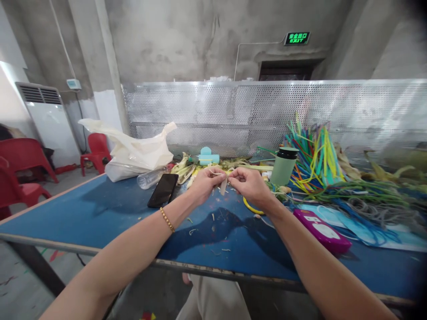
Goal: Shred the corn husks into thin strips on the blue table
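Observation:
My left hand (207, 183) and my right hand (249, 183) meet above the middle of the blue table (116, 213). Both are closed in a pinch around a thin, pale strip (223, 186) that looks like dried plant husk. A short flat end of it hangs down between my fingers. The fingertips partly cover the strip, so its full shape is hidden. Below, small pale scraps (213, 217) lie scattered on the tabletop. A yellow ring (252, 207) rests beside my right wrist.
To the left are a black phone (163, 190), a clear plastic bottle (149, 179) and a white plastic bag (140, 153). Rightward stand a green canister (284, 166), colourful strips (322, 158), a purple box (322, 231) and coiled cords (370, 209). A perforated metal screen (207, 104) rises behind.

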A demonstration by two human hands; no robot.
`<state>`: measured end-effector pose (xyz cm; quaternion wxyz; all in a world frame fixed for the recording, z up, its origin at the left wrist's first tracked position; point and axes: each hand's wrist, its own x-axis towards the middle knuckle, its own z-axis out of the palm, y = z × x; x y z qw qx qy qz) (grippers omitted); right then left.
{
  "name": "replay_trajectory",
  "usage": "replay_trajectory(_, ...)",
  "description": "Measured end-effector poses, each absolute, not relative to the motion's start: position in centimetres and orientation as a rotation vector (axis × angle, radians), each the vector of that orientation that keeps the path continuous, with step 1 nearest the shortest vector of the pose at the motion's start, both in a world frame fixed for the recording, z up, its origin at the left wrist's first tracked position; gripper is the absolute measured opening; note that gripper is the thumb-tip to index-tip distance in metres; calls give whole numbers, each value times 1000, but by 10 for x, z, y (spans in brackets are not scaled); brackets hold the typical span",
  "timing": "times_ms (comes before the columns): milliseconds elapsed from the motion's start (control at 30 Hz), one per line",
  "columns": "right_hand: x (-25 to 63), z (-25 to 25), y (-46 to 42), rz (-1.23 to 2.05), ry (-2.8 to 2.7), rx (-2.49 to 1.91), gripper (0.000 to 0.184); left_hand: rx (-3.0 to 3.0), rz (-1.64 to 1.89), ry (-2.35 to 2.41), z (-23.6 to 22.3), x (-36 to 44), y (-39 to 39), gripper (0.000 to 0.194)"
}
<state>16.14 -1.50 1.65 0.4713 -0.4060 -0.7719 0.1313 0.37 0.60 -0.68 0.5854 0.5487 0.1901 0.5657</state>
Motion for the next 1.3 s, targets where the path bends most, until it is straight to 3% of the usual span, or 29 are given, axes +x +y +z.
replay_trajectory(567,165,16,-15,263,-1973,-915,15,1155,1260,379,-3,4,2,22)
replay_trajectory(1300,164,21,-21,325,-1928,-986,22,1099,1255,463,-2,4,2,10)
